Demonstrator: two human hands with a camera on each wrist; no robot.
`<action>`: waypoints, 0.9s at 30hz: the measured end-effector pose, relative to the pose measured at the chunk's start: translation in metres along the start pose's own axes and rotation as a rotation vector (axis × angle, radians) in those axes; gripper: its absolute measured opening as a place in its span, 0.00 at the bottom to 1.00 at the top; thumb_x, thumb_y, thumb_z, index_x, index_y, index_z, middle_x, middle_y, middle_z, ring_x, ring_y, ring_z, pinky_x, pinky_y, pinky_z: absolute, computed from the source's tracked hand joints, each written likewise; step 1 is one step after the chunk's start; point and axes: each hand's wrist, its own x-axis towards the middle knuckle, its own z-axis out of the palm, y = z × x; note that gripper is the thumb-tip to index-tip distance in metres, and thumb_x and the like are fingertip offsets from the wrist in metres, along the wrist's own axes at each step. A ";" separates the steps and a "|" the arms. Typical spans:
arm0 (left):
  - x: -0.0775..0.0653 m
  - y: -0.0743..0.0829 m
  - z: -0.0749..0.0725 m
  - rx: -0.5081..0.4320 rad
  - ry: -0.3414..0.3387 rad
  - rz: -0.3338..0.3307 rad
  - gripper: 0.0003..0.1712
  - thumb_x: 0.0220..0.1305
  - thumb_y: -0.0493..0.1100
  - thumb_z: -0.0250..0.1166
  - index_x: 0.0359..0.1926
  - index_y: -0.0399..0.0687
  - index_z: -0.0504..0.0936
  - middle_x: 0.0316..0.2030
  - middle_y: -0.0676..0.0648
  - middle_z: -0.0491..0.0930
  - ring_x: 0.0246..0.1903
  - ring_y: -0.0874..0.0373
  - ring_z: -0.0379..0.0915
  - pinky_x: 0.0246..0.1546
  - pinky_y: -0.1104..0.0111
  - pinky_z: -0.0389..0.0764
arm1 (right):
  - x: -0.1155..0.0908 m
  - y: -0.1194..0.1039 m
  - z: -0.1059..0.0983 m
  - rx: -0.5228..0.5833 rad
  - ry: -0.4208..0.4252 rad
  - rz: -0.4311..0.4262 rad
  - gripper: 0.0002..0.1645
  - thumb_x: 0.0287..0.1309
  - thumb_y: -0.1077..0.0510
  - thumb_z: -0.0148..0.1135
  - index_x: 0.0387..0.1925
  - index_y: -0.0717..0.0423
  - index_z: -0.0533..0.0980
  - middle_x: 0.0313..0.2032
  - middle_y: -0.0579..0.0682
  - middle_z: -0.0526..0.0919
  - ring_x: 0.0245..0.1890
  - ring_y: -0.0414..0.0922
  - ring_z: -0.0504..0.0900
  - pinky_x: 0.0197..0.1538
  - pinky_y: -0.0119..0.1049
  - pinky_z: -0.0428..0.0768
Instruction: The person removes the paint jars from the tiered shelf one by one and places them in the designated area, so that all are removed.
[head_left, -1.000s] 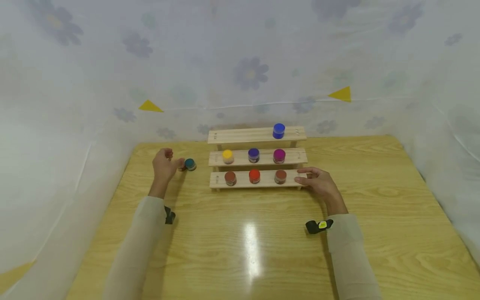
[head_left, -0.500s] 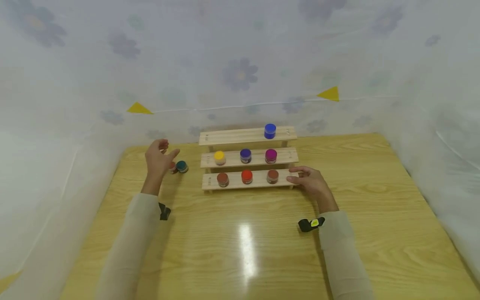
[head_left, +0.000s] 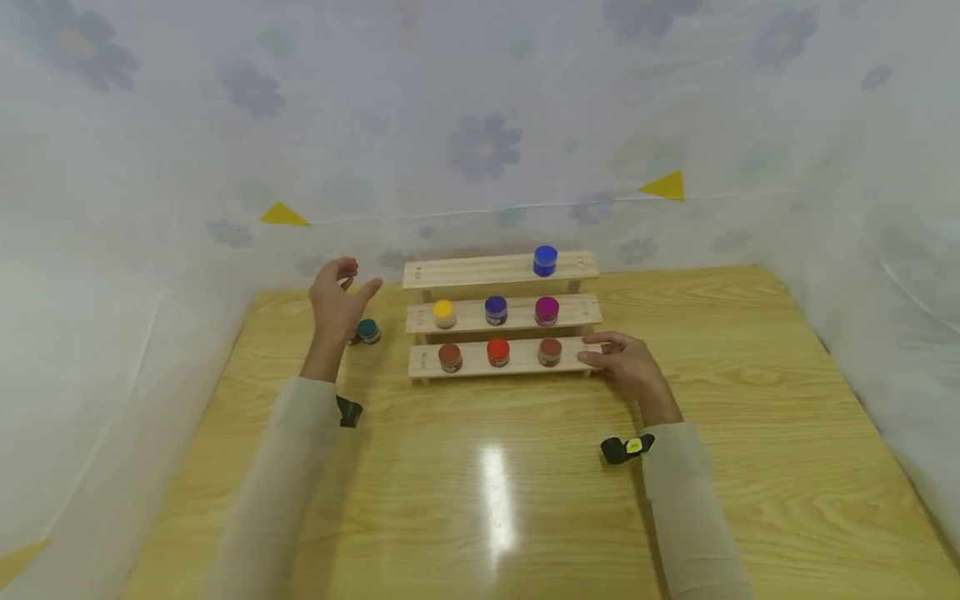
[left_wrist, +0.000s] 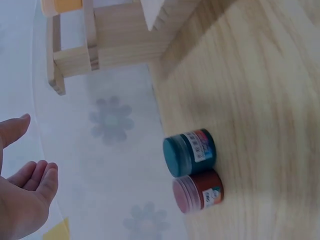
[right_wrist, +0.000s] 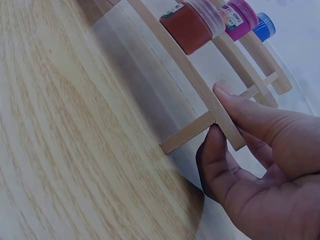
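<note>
A three-step wooden rack (head_left: pixel 480 362) stands on the table with small paint jars on its steps. My right hand (head_left: pixel 630 365) pinches the right end of its lowest step, the thumb above and a finger beneath in the right wrist view. My left hand (head_left: pixel 335 308) is raised in the air left of the rack, fingers spread from the thumb and nothing held. Below it, a teal paint jar (left_wrist: pixel 190 152) and a brown-red paint jar (left_wrist: pixel 199 191) stand side by side on the table, touching. In the head view the hand partly hides the brown-red one.
The lowest step bears two brown jars (head_left: pixel 450 358) and a red jar (head_left: pixel 498 352). On the middle step are yellow (head_left: pixel 444 314), dark blue (head_left: pixel 496 311) and magenta (head_left: pixel 547 312) jars. A blue jar (head_left: pixel 545 262) tops the rack. Flower-patterned sheeting (head_left: pixel 480 150) surrounds the table.
My left hand has risen from beside the two loose jars, moving up and away from them. My right hand keeps its grip on the rack. The head view has shifted slightly.
</note>
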 end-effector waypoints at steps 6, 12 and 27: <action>0.003 0.015 0.011 -0.030 -0.003 0.027 0.29 0.56 0.41 0.70 0.57 0.35 0.72 0.54 0.35 0.73 0.56 0.44 0.70 0.61 0.60 0.75 | 0.002 0.002 -0.002 0.023 -0.003 0.008 0.35 0.50 0.47 0.71 0.57 0.58 0.74 0.25 0.40 0.71 0.29 0.40 0.67 0.32 0.29 0.73; 0.005 0.030 0.025 -0.031 -0.018 0.057 0.29 0.57 0.39 0.69 0.57 0.32 0.71 0.54 0.35 0.73 0.56 0.44 0.69 0.62 0.60 0.74 | 0.002 0.004 -0.001 0.004 0.001 0.015 0.34 0.50 0.47 0.71 0.57 0.58 0.74 0.28 0.41 0.72 0.32 0.41 0.69 0.35 0.29 0.73; 0.014 0.054 0.049 -0.026 -0.059 0.145 0.28 0.57 0.40 0.69 0.56 0.30 0.72 0.53 0.34 0.74 0.54 0.43 0.70 0.61 0.59 0.75 | -0.005 -0.010 0.000 0.054 -0.041 0.003 0.32 0.55 0.53 0.68 0.59 0.63 0.71 0.32 0.43 0.70 0.34 0.41 0.66 0.36 0.31 0.75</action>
